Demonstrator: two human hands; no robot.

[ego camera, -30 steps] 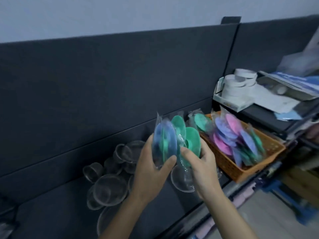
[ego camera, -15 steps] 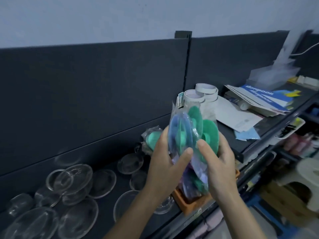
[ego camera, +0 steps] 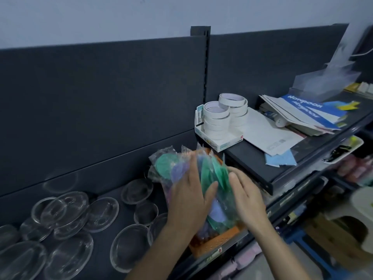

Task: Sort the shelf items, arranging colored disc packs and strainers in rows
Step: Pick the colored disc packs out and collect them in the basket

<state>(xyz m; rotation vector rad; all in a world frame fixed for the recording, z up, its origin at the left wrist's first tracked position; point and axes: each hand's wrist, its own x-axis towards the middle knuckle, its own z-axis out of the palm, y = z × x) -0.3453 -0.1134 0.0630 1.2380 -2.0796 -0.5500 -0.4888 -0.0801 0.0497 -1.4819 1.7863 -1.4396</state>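
- disc packs [ego camera: 214, 174] were held up in the air a sec ago, now they're down in the orange basket [ego camera: 214, 242]
- left hand [ego camera: 191, 199] grips the bundle, thumb across a green disc
- right hand [ego camera: 247, 199] lies flat against the other side, fingers straight
- guessing they're being tucked into a row; the clear round dishes [ego camera: 101, 215] are still scattered

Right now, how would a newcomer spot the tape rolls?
Follow the slotted post in the back panel down to the raised shelf. At its foot, a white tray holds two stacks of tape rolls. They alone are white rings; neighbouring papers lie flat.
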